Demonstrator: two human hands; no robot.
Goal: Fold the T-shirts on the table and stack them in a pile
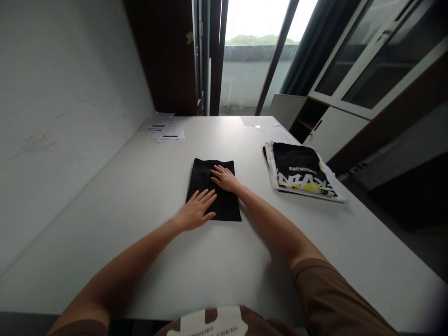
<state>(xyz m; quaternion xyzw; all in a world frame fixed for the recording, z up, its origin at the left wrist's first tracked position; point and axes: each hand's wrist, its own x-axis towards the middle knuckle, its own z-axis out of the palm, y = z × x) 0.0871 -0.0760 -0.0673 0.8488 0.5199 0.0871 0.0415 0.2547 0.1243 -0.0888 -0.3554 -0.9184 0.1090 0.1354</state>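
Note:
A black folded cloth (226,205), probably a garment, lies flat as a neat rectangle on the white table (140,186). My left hand (196,210) rests palm down across its left near edge, fingers stretched out and slightly spread. Higher up, my right hand (225,178) presses flat on the upper right part of the cloth, its fingers extended toward the left. Neither hand grips anything. The cloth under both palms is hidden.
To the right sits a stack of folded garments (301,170), the top one black with white and yellow print. Printed papers (170,130) lie at the far left, and more sheets (261,122) at the far right. A wall (70,116) borders the table's left side.

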